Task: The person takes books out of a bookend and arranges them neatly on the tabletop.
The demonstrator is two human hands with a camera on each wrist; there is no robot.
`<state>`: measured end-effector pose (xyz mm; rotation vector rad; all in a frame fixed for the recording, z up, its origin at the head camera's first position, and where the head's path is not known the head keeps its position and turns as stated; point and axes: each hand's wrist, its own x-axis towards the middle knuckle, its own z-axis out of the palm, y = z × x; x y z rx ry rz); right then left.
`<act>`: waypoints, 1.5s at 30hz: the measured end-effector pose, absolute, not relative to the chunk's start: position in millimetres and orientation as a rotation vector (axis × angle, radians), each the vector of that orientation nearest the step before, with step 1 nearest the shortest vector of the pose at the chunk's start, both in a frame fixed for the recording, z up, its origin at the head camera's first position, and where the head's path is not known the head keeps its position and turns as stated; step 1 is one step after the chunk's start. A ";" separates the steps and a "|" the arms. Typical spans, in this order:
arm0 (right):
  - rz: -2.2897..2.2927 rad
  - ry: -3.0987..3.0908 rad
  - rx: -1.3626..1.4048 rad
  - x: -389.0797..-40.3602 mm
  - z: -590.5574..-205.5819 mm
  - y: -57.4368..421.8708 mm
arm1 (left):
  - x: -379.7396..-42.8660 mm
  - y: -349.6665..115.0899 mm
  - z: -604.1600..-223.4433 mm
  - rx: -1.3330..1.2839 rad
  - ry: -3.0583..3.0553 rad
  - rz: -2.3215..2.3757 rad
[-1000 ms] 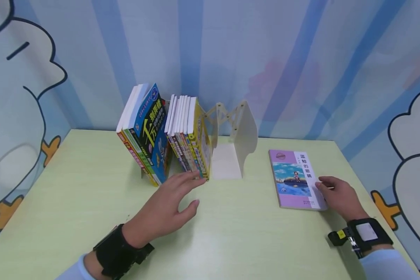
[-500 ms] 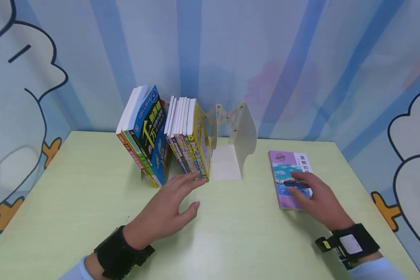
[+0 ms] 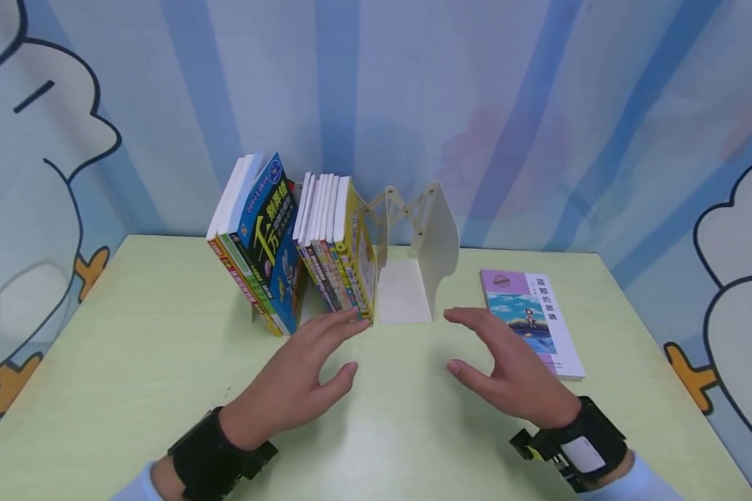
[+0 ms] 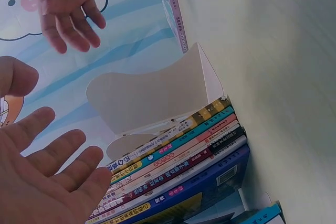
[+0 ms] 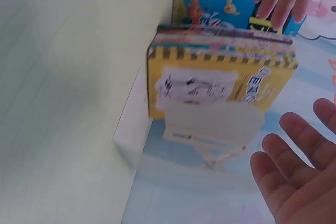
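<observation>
My left hand (image 3: 301, 379) hovers with fingers spread in front of the row of thin books (image 3: 335, 243), its fingertips overlapping the foot of the yellow end book (image 3: 360, 257) in the head view. My right hand (image 3: 517, 372) is held over the table with fingers and thumb apart, in front of the white folding book rack (image 3: 440, 243). Neither hand holds anything. A purple book (image 3: 560, 327) lies flat at the right, its lower left corner hidden behind the right hand. The right wrist view shows the yellow cover (image 5: 210, 85) beside the rack's plate (image 5: 215, 121).
Taller books, with a blue one (image 3: 272, 243) on the outside, lean in the rack's left section. The rack's right section shows a bare white base (image 3: 404, 292). A pale green table (image 3: 401, 431) meets a blue cartoon backdrop (image 3: 401, 104) behind and at both sides.
My right hand has left the purple book's right edge, passed over the cover and moved left toward the middle. The book stays in place. My left hand has hardly moved.
</observation>
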<state>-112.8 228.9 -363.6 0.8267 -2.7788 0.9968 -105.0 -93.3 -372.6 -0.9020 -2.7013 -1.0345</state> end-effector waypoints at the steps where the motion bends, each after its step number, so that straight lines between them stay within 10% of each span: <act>1: 1.007 -2.775 0.842 -112.1 -362.9 226.2 | -104.8 -93.0 -372.7 -0.900 -2.703 -1.037; 45: 0.941 -2.829 0.995 -105.1 -378.8 204.0 | -159.6 -74.9 -314.6 -0.931 -2.453 -0.670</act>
